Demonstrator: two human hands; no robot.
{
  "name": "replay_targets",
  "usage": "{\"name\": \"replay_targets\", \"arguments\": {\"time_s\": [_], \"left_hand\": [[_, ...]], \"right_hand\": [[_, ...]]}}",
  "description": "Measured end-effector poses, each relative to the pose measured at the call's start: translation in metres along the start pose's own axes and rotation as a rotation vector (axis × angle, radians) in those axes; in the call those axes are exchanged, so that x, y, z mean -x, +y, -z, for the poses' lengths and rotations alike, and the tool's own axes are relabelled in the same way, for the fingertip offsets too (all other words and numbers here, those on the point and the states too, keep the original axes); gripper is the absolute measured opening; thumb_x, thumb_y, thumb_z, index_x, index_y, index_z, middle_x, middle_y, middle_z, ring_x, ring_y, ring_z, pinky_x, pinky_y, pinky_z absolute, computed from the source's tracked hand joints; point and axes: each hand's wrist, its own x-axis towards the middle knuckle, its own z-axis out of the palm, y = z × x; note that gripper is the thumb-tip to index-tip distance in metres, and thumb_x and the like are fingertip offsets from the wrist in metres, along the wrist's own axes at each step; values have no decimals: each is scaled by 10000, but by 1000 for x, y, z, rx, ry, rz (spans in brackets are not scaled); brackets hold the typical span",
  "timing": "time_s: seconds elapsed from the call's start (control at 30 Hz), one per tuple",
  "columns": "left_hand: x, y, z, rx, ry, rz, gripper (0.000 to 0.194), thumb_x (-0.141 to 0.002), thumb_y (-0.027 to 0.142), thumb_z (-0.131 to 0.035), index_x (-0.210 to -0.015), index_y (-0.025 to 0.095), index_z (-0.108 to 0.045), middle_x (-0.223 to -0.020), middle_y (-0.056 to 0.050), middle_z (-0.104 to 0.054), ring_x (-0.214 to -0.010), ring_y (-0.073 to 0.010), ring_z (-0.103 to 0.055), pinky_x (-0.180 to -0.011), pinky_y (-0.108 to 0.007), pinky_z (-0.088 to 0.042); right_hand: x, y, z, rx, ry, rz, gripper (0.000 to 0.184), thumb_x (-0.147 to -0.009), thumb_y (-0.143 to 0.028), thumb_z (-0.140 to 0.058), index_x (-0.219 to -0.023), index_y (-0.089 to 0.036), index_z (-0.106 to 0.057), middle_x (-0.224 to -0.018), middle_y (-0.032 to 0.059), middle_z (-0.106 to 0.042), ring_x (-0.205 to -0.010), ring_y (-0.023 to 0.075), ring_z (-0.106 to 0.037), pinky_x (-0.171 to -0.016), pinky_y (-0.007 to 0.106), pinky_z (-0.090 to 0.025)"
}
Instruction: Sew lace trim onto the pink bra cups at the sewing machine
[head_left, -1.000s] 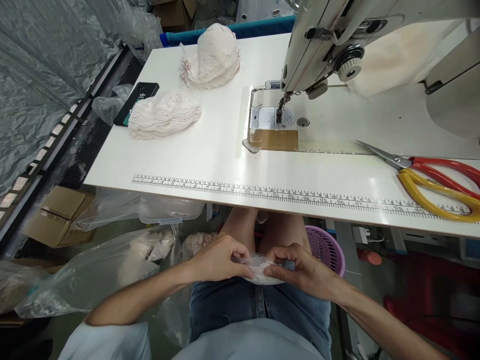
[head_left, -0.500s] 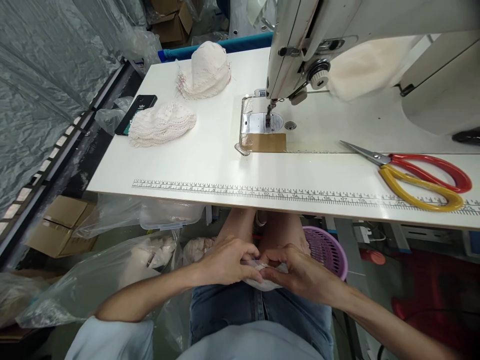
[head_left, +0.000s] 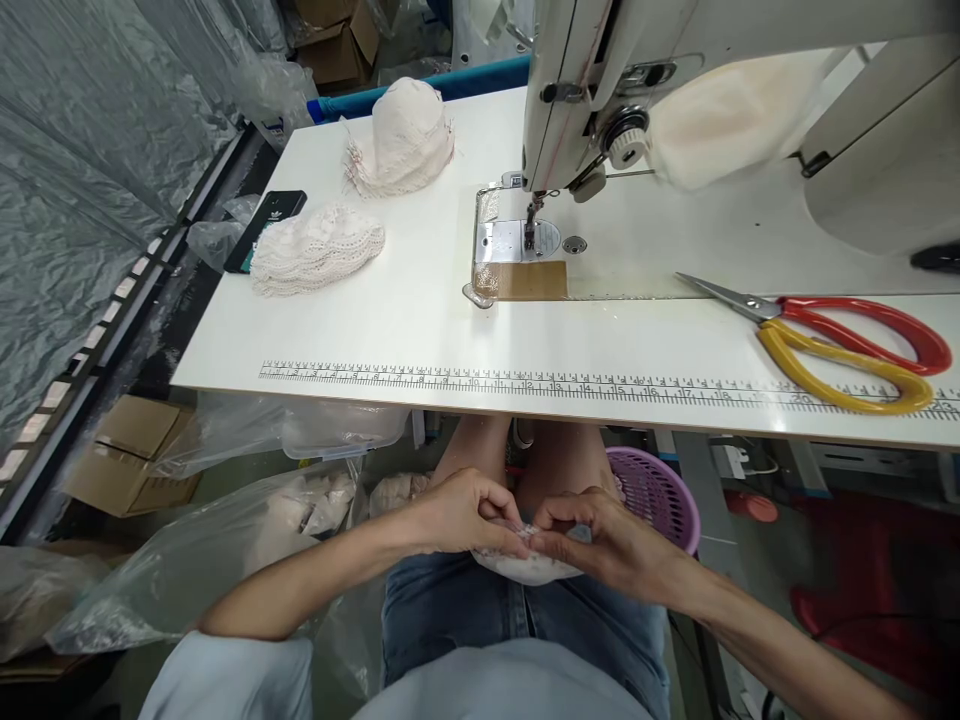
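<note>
Over my lap, a small piece of white fabric (head_left: 534,568) with a lacy edge is held between both hands. My left hand (head_left: 476,515) pinches its upper edge from the left, thumb against fingers. From the other side my right hand (head_left: 589,535) grips the same edge, the fingertips of both hands almost meeting. The fabric's underside is hidden. Beyond the table edge stands a sewing machine (head_left: 592,110), its needle area bare of cloth. On the table lie a stack of cream lace pieces (head_left: 319,250) and a rounded cream cloth pile (head_left: 405,135).
Scissors (head_left: 840,350) with red and yellow handles lie on the table's right, near a printed ruler (head_left: 480,382). A dark phone (head_left: 266,228) sits partly under the lace stack. Below are a purple basket (head_left: 656,495), plastic bags (head_left: 195,560) and a cardboard box (head_left: 131,455).
Both hands stay pinched on the white fabric and have shifted slightly; more of its pale surface shows below my fingers. The whole view has moved a little.
</note>
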Motion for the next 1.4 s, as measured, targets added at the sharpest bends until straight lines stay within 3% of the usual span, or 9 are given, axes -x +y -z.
{"name": "replay_targets", "arguments": {"time_s": [0.13, 0.33, 0.53, 0.7, 1.07, 1.17, 1.27, 1.4], "left_hand": [[-4, -1, -2, 143, -22, 74, 423, -480, 457, -806, -662, 111, -645, -572, 19, -577, -532, -79, -480, -528, -201, -355], [-5, 1, -2, 159, -19, 90, 468, -464, 501, -798, -645, 113, -608, -540, 44, -527, -520, -68, -438, -519, -202, -328], [-7, 0, -5, 201, -34, 116, 500, -458, 524, -794, -643, 119, -568, -525, 59, -508, -493, -54, -416, -496, -194, -292], [-8, -2, -6, 254, -28, 118, 481, -479, 460, -812, -768, 116, -641, -563, 46, -571, -503, -53, -449, -523, -188, -320], [-10, 7, -4, 251, -69, 157, 382, -490, 401, -814, -729, 116, -726, -592, 14, -611, -535, -67, -460, -543, -203, -332], [-11, 5, -2, 237, -79, 137, 370, -513, 391, -809, -756, 123, -735, -614, 5, -631, -545, -72, -468, -552, -205, -341], [-12, 3, 1, 249, -92, 121, 363, -521, 381, -810, -777, 134, -740, -672, -10, -664, -591, -90, -515, -599, -214, -383], [-15, -1, 3, 267, -91, 116, 359, -525, 356, -813, -802, 139, -743, -704, -19, -682, -620, -98, -549, -623, -213, -412]], "right_hand": [[-1, 2, 1, -62, -11, -13, 389, -870, -509, -505, -755, -155, -618, -621, -13, -513, -573, 109, -432, -505, 212, -292], [2, 3, 3, -37, 3, -37, 321, -818, -477, -596, -775, -159, -607, -684, -17, -543, -650, 116, -464, -552, 201, -324], [4, 8, 2, -10, 31, -42, 345, -852, -488, -538, -765, -160, -597, -671, -11, -536, -626, 116, -469, -513, 199, -322], [5, 8, 3, 2, 64, -32, 326, -858, -466, -537, -757, -162, -593, -666, -9, -542, -628, 120, -480, -525, 206, -324], [9, 13, 7, 44, 70, 0, 323, -875, -465, -511, -769, -176, -610, -686, -6, -590, -647, 130, -513, -581, 225, -366], [19, 6, 18, 90, 88, 7, 335, -886, -460, -490, -760, -178, -620, -682, 3, -612, -639, 135, -534, -583, 234, -391], [46, -11, 47, 186, 252, -26, 334, -884, -485, -485, -791, -201, -636, -702, 23, -642, -616, 141, -563, -541, 242, -417], [84, -27, 104, 682, 781, 10, 397, -861, -579, -465, -974, -233, -624, -929, 68, -661, -802, 174, -600, -638, 286, -446]]}}
